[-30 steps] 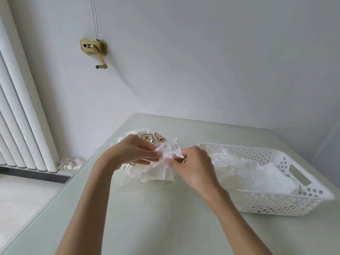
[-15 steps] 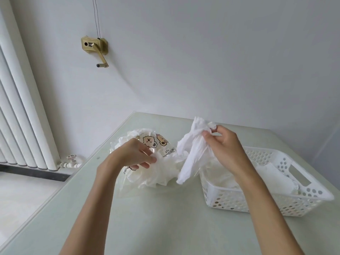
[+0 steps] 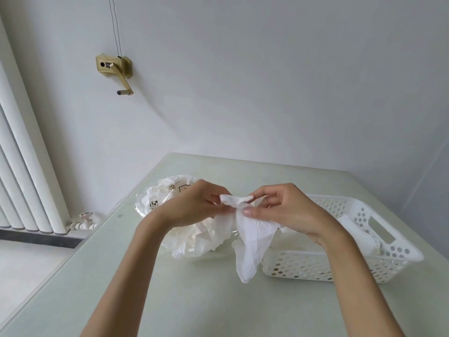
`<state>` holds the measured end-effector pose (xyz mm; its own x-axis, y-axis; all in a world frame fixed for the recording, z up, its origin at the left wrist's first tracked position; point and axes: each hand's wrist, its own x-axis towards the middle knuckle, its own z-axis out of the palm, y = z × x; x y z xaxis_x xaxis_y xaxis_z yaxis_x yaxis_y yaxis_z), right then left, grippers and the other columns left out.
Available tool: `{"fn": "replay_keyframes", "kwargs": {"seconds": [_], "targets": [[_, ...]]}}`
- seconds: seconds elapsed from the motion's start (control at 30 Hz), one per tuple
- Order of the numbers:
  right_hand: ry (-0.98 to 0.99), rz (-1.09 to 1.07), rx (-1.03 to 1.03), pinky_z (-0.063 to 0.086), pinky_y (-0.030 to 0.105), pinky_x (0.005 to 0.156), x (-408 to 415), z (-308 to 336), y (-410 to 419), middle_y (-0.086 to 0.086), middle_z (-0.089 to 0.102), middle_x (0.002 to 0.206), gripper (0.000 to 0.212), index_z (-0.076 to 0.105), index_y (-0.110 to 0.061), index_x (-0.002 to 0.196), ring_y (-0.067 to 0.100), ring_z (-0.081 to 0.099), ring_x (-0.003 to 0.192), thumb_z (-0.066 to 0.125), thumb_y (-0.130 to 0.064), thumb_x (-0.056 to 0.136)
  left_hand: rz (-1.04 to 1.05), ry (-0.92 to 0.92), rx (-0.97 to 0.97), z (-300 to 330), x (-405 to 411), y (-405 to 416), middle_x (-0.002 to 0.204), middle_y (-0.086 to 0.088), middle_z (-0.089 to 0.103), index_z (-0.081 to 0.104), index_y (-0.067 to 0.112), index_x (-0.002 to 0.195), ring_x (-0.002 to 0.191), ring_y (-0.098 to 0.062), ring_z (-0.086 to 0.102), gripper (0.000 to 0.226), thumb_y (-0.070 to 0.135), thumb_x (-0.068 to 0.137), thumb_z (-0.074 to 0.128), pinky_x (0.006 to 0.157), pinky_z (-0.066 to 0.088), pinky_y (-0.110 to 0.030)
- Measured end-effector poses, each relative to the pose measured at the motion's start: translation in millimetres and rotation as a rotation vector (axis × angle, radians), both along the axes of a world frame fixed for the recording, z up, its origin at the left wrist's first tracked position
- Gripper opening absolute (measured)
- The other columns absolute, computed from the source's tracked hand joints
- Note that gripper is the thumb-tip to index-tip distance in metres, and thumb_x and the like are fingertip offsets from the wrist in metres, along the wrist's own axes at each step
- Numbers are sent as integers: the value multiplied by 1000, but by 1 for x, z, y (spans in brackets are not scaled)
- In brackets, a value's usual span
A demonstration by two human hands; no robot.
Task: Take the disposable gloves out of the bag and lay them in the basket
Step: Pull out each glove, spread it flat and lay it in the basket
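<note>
White, thin, crinkled film makes up the one glove (image 3: 252,242) held up over the table (image 3: 218,300): the left hand (image 3: 194,205) and the right hand (image 3: 286,210) both pinch its top edge between thumb and fingertips, and the rest hangs limp, its lower end in front of the near left corner of the basket (image 3: 401,254). Two hands, two bare forearms, one glove between them.

One bag (image 3: 165,203) lies on the table behind the left hand, clear and glossy, crumpled, stuffed with more white gloves that spill from its near end in a loose heap (image 3: 194,242); their number cannot be told. The bag carries small cartoon prints in brown and black, and its writing is too small to read.

One basket stands to the right, white hard plastic, rectangular, its walls pierced with round holes and its far end cut with a slot handle. White gloves lie crumpled inside it, uncounted.

The table is pale green, smooth, faintly shiny. On the wall hangs one brass-coloured crank (image 3: 116,71) with two thin cords (image 3: 114,23) running up. A white ribbed radiator (image 3: 21,166) stands at the left, with one valve (image 3: 85,218) at its foot.
</note>
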<state>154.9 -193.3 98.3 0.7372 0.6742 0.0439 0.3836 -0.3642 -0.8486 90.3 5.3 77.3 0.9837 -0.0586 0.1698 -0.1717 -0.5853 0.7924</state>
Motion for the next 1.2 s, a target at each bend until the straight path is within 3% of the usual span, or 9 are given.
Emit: {"fn": "replay_keyframes", "kwargs": {"seconds": [0.17,0.27,0.37,0.5,0.67,0.73,0.83,1.0,1.2], "targets": [[0,-79,-141,37,10,52,6,-1,-23,-9,62,59,9,74,-17,82,2,49,51,79,-21,76,123,21,-260,2,1,1,78,1,70,73,13,98,66,-5,63,16,11,93,58,59,50,-16],[35,-185,73,43,10,67,13,-2,-32,-14,65,66,4,72,-20,81,-5,56,63,70,-18,84,129,97,-341,5,0,0,85,-1,75,74,14,94,75,-12,69,14,16,92,60,65,54,-18],[93,-196,304,48,25,83,15,1,-32,-2,69,83,10,65,-15,90,11,63,83,56,-11,93,114,156,-304,4,3,-15,89,-4,76,73,13,94,81,-12,71,14,20,91,62,71,57,-22],[-93,-320,339,39,29,61,11,4,-32,15,64,70,8,61,-17,88,19,49,63,57,-19,94,132,134,-133,4,10,-37,106,2,71,67,14,107,92,-7,67,18,19,90,65,69,53,-13],[-409,-301,279,39,25,55,5,10,-39,-1,53,50,6,72,-31,77,14,48,50,73,-27,81,-19,12,58,16,7,-49,139,25,39,32,39,142,129,10,35,89,35,69,83,103,34,-18],[-419,-270,263,38,22,55,1,12,-40,-5,50,50,4,74,-33,76,9,45,50,77,-31,78,-120,27,66,17,10,-59,131,25,52,44,36,136,123,13,44,75,41,71,81,102,37,-18],[-366,-208,185,37,21,54,-2,17,-49,-9,54,56,13,73,-35,82,6,45,52,81,-32,72,-81,-66,11,19,13,-67,80,14,70,68,17,91,74,4,61,10,27,87,68,70,43,-12],[-347,-81,-75,46,18,61,-1,21,-69,-10,62,88,32,64,-42,97,10,58,62,75,-20,77,-14,-68,-40,22,11,-52,72,4,70,74,11,86,67,-4,64,14,19,90,64,65,47,-13],[-421,-232,101,44,16,69,15,19,-71,-15,66,93,11,66,-39,97,8,65,80,62,-36,88,64,-60,-84,14,17,-47,62,6,62,72,22,68,59,-6,52,18,30,84,71,57,37,-16]]}}
